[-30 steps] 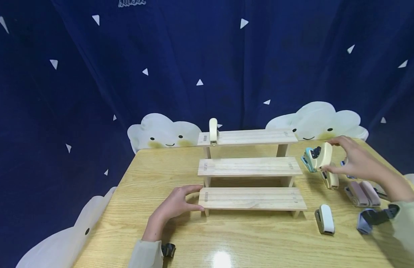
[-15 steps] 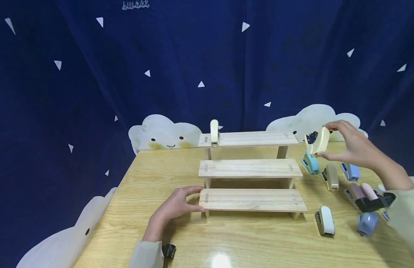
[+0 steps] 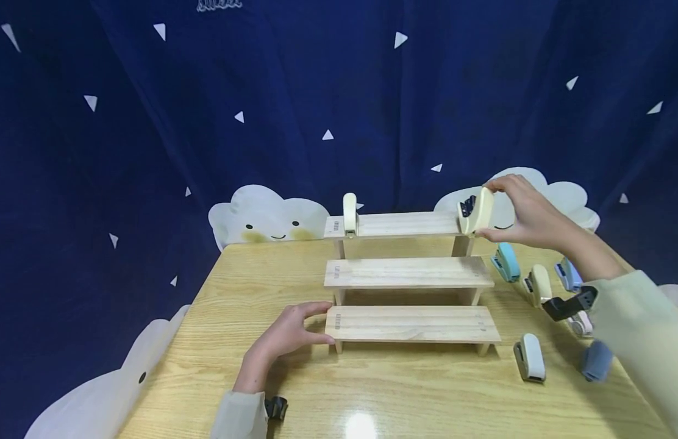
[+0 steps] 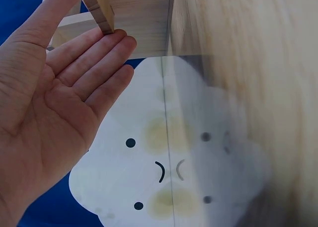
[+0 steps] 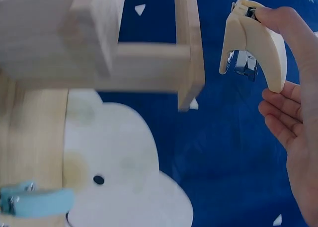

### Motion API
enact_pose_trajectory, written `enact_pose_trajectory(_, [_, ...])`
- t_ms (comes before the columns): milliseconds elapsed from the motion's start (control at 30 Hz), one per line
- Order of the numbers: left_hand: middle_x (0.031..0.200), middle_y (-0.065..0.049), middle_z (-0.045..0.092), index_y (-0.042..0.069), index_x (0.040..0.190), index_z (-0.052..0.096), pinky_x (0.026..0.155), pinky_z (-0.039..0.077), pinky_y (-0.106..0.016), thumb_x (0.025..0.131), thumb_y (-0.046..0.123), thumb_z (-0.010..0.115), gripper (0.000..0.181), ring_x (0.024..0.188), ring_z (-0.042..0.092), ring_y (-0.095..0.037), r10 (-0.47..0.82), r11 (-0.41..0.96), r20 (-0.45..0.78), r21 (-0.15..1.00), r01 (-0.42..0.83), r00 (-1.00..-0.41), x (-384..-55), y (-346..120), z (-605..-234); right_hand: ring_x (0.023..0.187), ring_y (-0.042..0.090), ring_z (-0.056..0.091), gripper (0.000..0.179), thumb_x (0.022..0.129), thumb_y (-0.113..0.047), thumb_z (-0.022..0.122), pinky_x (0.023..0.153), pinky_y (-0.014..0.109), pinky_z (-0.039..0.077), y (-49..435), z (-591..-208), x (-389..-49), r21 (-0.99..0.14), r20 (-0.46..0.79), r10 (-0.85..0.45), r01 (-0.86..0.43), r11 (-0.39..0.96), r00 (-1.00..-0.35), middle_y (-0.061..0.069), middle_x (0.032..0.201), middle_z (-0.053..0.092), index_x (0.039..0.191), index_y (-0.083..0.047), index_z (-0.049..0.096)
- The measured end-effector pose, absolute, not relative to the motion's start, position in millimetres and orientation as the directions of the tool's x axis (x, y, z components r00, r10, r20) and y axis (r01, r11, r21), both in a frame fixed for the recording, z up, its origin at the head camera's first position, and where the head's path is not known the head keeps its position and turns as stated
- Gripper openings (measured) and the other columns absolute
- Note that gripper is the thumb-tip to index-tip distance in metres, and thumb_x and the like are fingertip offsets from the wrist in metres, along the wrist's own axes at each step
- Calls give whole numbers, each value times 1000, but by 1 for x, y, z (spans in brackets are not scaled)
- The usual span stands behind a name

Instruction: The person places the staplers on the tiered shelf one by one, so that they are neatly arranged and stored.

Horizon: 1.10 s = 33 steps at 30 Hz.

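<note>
A cream stapler [image 3: 483,210] is pinched between the thumb and fingers of my right hand [image 3: 528,213], held tilted beside the right end of the top shelf. In the right wrist view the stapler [image 5: 268,43] shows its metal inside, apart from the wood. My left hand [image 3: 288,331] holds the left end of the lowest step of the three-tier wooden shelf [image 3: 410,323], thumb at the front edge and fingers at the back. The left wrist view shows that hand's fingers [image 4: 102,70] nearly straight against the board. Another cream stapler [image 3: 350,214] stands at the top shelf's left end.
Right of the shelf, several staplers lie on the wooden table [image 3: 262,274]: teal [image 3: 506,262], beige [image 3: 538,285], blue [image 3: 568,274], white [image 3: 530,358] and grey-blue [image 3: 597,361]. The right sleeve hides part of that group. A dark blue curtain [image 3: 295,73] hangs behind.
My right hand has lifted the cream stapler from above the other staplers and carried it left and up to the top shelf's right end. The left hand has stayed put.
</note>
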<state>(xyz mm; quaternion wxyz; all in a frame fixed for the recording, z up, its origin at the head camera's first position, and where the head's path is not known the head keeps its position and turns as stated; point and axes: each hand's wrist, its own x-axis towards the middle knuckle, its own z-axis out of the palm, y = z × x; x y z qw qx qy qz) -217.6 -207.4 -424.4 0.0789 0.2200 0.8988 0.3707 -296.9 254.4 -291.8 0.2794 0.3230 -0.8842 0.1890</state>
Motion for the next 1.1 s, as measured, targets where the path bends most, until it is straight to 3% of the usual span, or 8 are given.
enact_pose_trajectory(900, [144,-8,55,12,141,53,114,41,-50,76,39,82,76,136,50,-30,452,635,26,693,342,-891,-217,-208,-422,104,28,48,70,68,-32,86,94,46,41,152,-282,-336,-87,540,-658,-812,577,-525,16,112,56,118,3,52])
enact_pose_trajectory(1100, [145,-8,55,10,141,53,115,40,-49,76,39,82,76,136,49,-30,457,638,32,685,352,-889,-218,-208,-423,105,26,48,70,70,-34,85,97,44,41,139,-282,-340,-98,514,-660,-802,590,-548,14,113,57,119,2,52])
